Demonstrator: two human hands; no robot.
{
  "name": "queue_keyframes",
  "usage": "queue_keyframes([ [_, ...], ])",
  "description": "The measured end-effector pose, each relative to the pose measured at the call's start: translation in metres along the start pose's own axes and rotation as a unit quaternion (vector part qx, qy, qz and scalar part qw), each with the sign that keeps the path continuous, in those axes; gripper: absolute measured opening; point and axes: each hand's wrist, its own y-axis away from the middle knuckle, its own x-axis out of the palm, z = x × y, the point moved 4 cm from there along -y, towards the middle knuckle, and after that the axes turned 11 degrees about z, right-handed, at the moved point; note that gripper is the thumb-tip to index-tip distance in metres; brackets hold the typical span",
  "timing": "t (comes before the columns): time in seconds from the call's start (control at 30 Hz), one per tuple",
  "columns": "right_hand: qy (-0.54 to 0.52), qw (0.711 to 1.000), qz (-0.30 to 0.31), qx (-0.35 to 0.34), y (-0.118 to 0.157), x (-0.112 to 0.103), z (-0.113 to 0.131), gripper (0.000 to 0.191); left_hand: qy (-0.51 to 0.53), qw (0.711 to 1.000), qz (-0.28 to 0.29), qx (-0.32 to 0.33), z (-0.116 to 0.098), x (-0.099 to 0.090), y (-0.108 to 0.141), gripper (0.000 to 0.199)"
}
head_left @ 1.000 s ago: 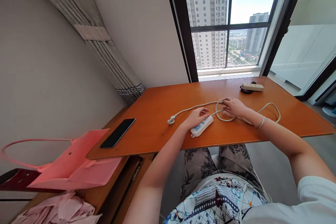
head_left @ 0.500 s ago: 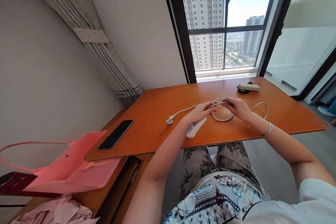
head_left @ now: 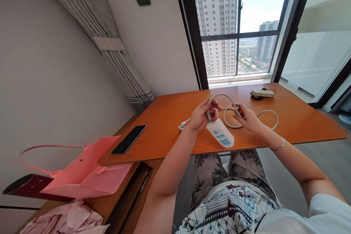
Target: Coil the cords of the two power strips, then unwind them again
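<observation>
A white power strip [head_left: 221, 134] with blue sockets shows its face toward me at the table's front edge. My left hand [head_left: 202, 114] is closed around the cord where it joins the strip's upper end. From there the pale cord [head_left: 225, 95] arches up and over to my right hand [head_left: 247, 118], whose fingers pinch it. More of the cord lies in loops on the table around my right hand. The white plug [head_left: 183, 125] rests on the tabletop left of the strip, partly hidden behind my left wrist.
The brown table [head_left: 164, 117] holds a dark phone [head_left: 129, 139] at the left and a second power strip [head_left: 262, 93] with a black cord at the far right. A pink bag [head_left: 90, 172] stands beyond the left edge, above some pink cloth [head_left: 65, 219]. Behind is a window [head_left: 238, 36].
The power strip has swung right, out from behind my left forearm, and its sockets now show. My left hand has taken the cord by the strip's end, and the cord is raised in an arch.
</observation>
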Motion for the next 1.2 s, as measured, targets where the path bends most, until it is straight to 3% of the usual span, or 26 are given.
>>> queue_keyframes([
  [0.07,0.057,0.998,0.001,-0.007,0.014,0.003,-0.007,0.044,0.015,0.999,-0.048,0.021,-0.006,-0.008,0.005,0.037],
  [0.17,0.171,0.983,-0.045,-0.058,0.036,0.003,-0.012,0.034,0.066,0.994,-0.076,0.048,-0.01,-0.015,0.01,0.035],
  [0.27,0.291,0.946,-0.094,-0.109,0.052,0.003,-0.01,0.028,0.121,0.986,-0.082,0.074,-0.006,-0.017,0.013,0.034],
  [0.43,0.423,0.896,-0.113,-0.078,0.057,0.002,0.002,0.034,0.121,0.985,-0.054,0.107,-0.002,-0.006,0.012,0.034],
  [0.53,0.449,0.883,-0.102,-0.094,0.053,0.004,0.02,0.033,0.076,0.993,-0.003,0.087,-0.001,0.006,0.011,0.042],
  [0.63,0.436,0.878,-0.101,-0.167,0.051,0.004,0.044,0.028,0.035,0.996,0.041,0.07,-0.002,0.016,0.011,0.043],
  [0.77,0.412,0.861,-0.116,-0.274,0.048,0.0,0.076,0.022,-0.027,0.994,0.043,0.097,0.0,0.022,0.01,0.043],
  [0.93,0.353,0.873,-0.108,-0.32,0.042,-0.009,0.102,0.017,-0.129,0.986,0.044,0.092,0.006,0.034,0.01,0.047],
  [1.03,0.342,0.888,-0.123,-0.281,0.036,-0.016,0.109,0.018,-0.172,0.98,0.052,0.081,0.008,0.042,0.013,0.05],
  [1.2,0.341,0.914,-0.12,-0.184,0.025,-0.028,0.111,0.048,-0.131,0.987,0.088,0.044,0.014,0.05,0.018,0.052],
])
